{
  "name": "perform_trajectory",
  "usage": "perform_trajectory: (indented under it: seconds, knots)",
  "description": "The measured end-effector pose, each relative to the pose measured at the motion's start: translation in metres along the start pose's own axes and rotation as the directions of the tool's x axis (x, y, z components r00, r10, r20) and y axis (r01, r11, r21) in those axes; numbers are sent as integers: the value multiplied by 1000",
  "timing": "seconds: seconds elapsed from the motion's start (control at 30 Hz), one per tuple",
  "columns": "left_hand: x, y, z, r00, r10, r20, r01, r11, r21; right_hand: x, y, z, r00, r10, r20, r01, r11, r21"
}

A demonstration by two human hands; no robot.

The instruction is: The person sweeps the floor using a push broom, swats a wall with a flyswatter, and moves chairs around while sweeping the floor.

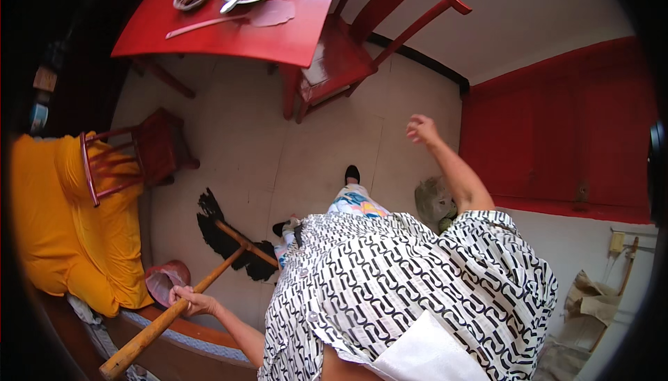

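Note:
My left hand (192,301) is closed around the wooden handle of a mop (162,318), low on the left. The handle slants up and right to a wooden crossbar, where the black mop head (224,240) lies spread on the floor. My right hand (421,129) is raised in front of me at the right, over the floor near the red cabinet, with its fingers loosely curled and nothing seen in it.
A red table (219,42) holds bowls, a spoon and a pink fly swatter (271,13). A red chair (339,57) stands beside it. At left are a red stool (162,146), yellow cloth (83,224) and a lined bin (167,276). A red cabinet (553,130) is at right.

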State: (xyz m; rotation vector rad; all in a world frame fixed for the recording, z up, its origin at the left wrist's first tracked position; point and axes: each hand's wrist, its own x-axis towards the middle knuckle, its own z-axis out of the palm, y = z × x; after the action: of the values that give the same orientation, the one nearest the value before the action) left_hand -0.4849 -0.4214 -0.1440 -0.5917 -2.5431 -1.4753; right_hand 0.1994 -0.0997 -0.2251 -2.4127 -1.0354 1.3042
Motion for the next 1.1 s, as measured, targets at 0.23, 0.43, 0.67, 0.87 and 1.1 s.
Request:
perform_trajectory:
  seconds: [0.23,0.43,0.67,0.87,1.1]
  knots:
    - [77,-71,-58,995,-96,-39,99,991,86,58,-223,-19,889,-434,-148,444,895,44]
    - [35,-78,-48,958,-164,234,141,984,110,72,-320,25,563,-802,-201,823,565,53]
    - [29,-97,-36,909,-231,346,222,973,65,17,-351,34,626,-750,-215,767,542,343]
    - [-6,-90,-16,916,-231,328,200,972,126,-79,-208,8,611,-739,-283,777,493,390]
    - [0,-89,15,910,-166,380,113,981,159,-116,-57,-59,693,-487,-532,716,554,425]
